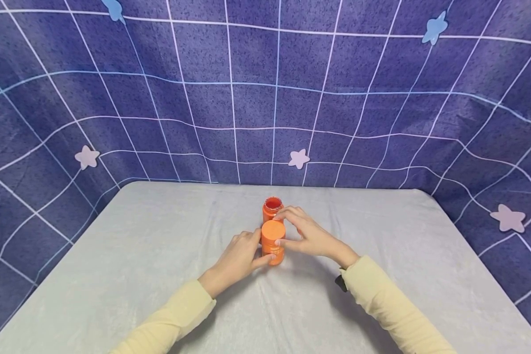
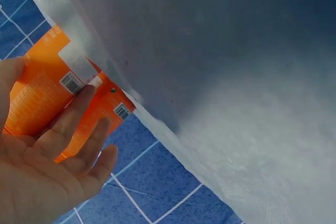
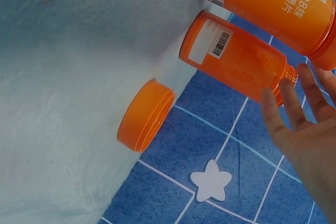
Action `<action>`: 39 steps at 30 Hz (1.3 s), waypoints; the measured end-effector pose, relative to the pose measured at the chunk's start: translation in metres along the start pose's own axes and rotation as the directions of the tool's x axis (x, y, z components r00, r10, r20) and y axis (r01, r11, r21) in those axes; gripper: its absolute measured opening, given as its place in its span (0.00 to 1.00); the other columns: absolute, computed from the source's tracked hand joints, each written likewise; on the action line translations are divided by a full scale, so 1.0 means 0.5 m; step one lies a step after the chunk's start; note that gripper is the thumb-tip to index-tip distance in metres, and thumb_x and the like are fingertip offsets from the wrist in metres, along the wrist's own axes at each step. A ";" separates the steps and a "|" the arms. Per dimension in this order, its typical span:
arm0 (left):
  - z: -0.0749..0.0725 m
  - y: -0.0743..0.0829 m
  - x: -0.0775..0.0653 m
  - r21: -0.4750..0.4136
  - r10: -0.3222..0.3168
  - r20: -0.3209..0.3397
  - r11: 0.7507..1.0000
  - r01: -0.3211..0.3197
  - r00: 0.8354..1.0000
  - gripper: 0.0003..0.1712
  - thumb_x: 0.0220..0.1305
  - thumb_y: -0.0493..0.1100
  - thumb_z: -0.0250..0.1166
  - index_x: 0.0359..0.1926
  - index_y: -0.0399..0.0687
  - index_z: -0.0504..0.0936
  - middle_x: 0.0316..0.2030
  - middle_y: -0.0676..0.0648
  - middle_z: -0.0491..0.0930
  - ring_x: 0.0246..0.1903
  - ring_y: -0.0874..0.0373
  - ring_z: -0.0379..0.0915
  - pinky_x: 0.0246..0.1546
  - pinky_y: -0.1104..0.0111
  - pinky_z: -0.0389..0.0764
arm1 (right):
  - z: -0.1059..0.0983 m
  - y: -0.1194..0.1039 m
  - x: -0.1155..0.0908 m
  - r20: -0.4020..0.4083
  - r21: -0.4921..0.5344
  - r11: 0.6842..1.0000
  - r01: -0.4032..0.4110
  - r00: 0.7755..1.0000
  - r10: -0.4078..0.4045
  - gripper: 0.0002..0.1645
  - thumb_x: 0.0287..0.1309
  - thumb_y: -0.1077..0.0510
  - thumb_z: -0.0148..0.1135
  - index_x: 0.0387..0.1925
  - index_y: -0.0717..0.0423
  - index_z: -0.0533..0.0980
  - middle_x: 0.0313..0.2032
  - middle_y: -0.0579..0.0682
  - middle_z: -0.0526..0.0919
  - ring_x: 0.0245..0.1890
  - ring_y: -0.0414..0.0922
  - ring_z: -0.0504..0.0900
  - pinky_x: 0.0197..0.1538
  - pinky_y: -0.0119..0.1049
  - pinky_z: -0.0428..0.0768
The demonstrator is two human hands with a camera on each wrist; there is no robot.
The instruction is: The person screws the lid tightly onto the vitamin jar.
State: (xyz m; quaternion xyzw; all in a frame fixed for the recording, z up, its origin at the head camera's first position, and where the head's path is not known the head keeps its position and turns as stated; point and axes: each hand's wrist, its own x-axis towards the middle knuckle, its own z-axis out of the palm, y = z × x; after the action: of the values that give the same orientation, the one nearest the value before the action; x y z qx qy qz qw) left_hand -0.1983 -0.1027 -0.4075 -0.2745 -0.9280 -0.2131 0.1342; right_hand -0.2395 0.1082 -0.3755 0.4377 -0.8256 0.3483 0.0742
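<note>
**Capped bottle (image 3: 273,17), open bottle (image 3: 236,59) and loose cap (image 3: 137,109), all orange**

The capped bottle is upright, nearest the person, with a flat-topped, round lid (image 1: 273,229) on its neck and white lettering down its side; whether that lid is tight cannot be told. Just behind it, the open bottle stands upright on the counter (image 1: 115,275), its mouth bare, its ribbed neck showing, a pale barcode label low on its wall. The loose cap rests near the open bottle, hollow side up.

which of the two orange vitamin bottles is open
The far vitamin bottle, behind the nearer vitamin bottle that the left hand holds: its mouth is uncovered, while the nearer one has an orange cap on top.
</note>
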 end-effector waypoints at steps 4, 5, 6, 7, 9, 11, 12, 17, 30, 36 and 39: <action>-0.001 0.000 0.000 -0.011 -0.004 0.012 1.000 0.005 1.000 0.27 0.52 0.56 0.66 0.45 0.43 0.71 0.30 0.48 0.81 0.35 0.52 0.74 0.40 0.56 0.71 | 0.000 -0.001 -0.001 0.000 -0.007 1.000 -0.010 1.000 0.010 0.26 0.50 0.49 0.65 0.51 0.51 0.70 0.53 0.47 0.72 0.55 0.43 0.67 0.55 0.44 0.69; 0.000 -0.001 -0.001 -0.011 -0.007 0.014 1.000 0.007 1.000 0.27 0.52 0.56 0.66 0.46 0.43 0.71 0.30 0.48 0.81 0.35 0.52 0.74 0.40 0.57 0.71 | 0.000 0.000 -0.001 0.002 -0.008 1.000 -0.014 1.000 0.014 0.26 0.50 0.49 0.65 0.51 0.51 0.70 0.53 0.48 0.72 0.55 0.43 0.67 0.53 0.44 0.70; 0.000 -0.001 -0.001 -0.011 -0.010 0.018 1.000 0.011 1.000 0.28 0.52 0.57 0.66 0.46 0.43 0.71 0.30 0.48 0.81 0.35 0.52 0.74 0.40 0.57 0.71 | -0.001 -0.001 -0.002 0.005 -0.008 1.000 -0.022 1.000 0.022 0.27 0.50 0.49 0.65 0.51 0.51 0.70 0.53 0.47 0.72 0.55 0.43 0.66 0.51 0.43 0.70; 0.000 -0.001 -0.001 -0.011 -0.013 0.022 1.000 0.013 1.000 0.28 0.52 0.57 0.66 0.46 0.43 0.71 0.30 0.48 0.81 0.35 0.52 0.74 0.39 0.57 0.70 | -0.001 -0.001 -0.002 0.008 -0.008 1.000 -0.029 1.000 0.029 0.27 0.50 0.48 0.65 0.51 0.50 0.70 0.53 0.47 0.72 0.55 0.43 0.66 0.49 0.42 0.71; 0.000 -0.002 -0.001 -0.009 -0.014 0.026 1.000 0.014 1.000 0.28 0.52 0.57 0.65 0.46 0.43 0.71 0.30 0.47 0.80 0.35 0.52 0.74 0.40 0.57 0.70 | -0.002 -0.001 -0.003 0.017 -0.007 0.999 -0.042 0.999 0.042 0.27 0.50 0.48 0.65 0.52 0.50 0.69 0.54 0.47 0.71 0.55 0.42 0.66 0.45 0.41 0.72; 0.000 -0.002 0.000 -0.008 -0.014 0.027 1.000 0.014 1.000 0.28 0.52 0.57 0.65 0.45 0.43 0.71 0.30 0.47 0.80 0.35 0.52 0.73 0.40 0.57 0.70 | -0.003 -0.001 -0.004 0.025 -0.004 0.999 -0.049 0.998 0.049 0.28 0.50 0.48 0.65 0.53 0.50 0.69 0.54 0.47 0.71 0.55 0.43 0.66 0.44 0.41 0.73; 0.000 -0.002 0.000 -0.010 -0.014 0.029 1.000 0.015 0.999 0.28 0.52 0.57 0.65 0.45 0.43 0.71 0.30 0.47 0.80 0.35 0.52 0.73 0.40 0.57 0.70 | -0.004 -0.001 -0.004 0.031 0.001 0.999 -0.053 0.998 0.053 0.28 0.51 0.48 0.65 0.53 0.50 0.69 0.54 0.47 0.71 0.55 0.42 0.65 0.43 0.41 0.73; -0.001 -0.001 0.000 -0.015 -0.014 0.037 1.000 0.014 0.999 0.29 0.53 0.57 0.64 0.48 0.42 0.70 0.32 0.46 0.80 0.37 0.51 0.73 0.42 0.56 0.70 | -0.009 0.002 -0.006 0.039 0.054 0.997 -0.059 0.998 0.057 0.27 0.54 0.48 0.62 0.55 0.51 0.69 0.55 0.48 0.70 0.57 0.44 0.65 0.47 0.49 0.74; -0.008 -0.007 -0.003 0.026 -0.002 -0.004 1.000 0.002 1.000 0.28 0.52 0.58 0.65 0.45 0.43 0.71 0.32 0.48 0.79 0.35 0.52 0.74 0.41 0.56 0.71 | -0.033 0.024 -0.011 -0.046 0.065 0.986 -0.153 0.987 0.156 0.20 0.60 0.54 0.56 0.53 0.55 0.70 0.54 0.51 0.72 0.57 0.47 0.66 0.49 0.48 0.75; -0.016 -0.022 -0.006 0.057 -0.022 -0.027 0.998 0.024 0.999 0.27 0.52 0.58 0.65 0.41 0.41 0.72 0.31 0.46 0.80 0.35 0.48 0.76 0.40 0.54 0.72 | -0.038 0.049 -0.019 -0.103 -0.013 0.981 -0.191 0.977 0.189 0.20 0.58 0.53 0.57 0.52 0.52 0.70 0.53 0.49 0.73 0.57 0.47 0.66 0.57 0.49 0.68; -0.021 -0.031 -0.009 0.059 -0.040 -0.034 0.997 0.042 0.999 0.27 0.51 0.58 0.65 0.41 0.41 0.72 0.30 0.45 0.80 0.35 0.47 0.76 0.41 0.54 0.72 | -0.040 0.063 -0.022 -0.129 -0.052 0.980 -0.190 0.975 0.182 0.20 0.57 0.54 0.58 0.50 0.54 0.71 0.52 0.50 0.74 0.56 0.49 0.66 0.59 0.50 0.65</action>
State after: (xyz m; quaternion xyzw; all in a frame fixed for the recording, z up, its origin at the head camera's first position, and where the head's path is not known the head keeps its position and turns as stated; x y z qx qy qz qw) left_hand -0.2023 -0.1215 -0.4049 -0.2479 -0.9370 -0.1924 0.1533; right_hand -0.2608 0.1402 -0.3814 0.3337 -0.8675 0.3534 0.1063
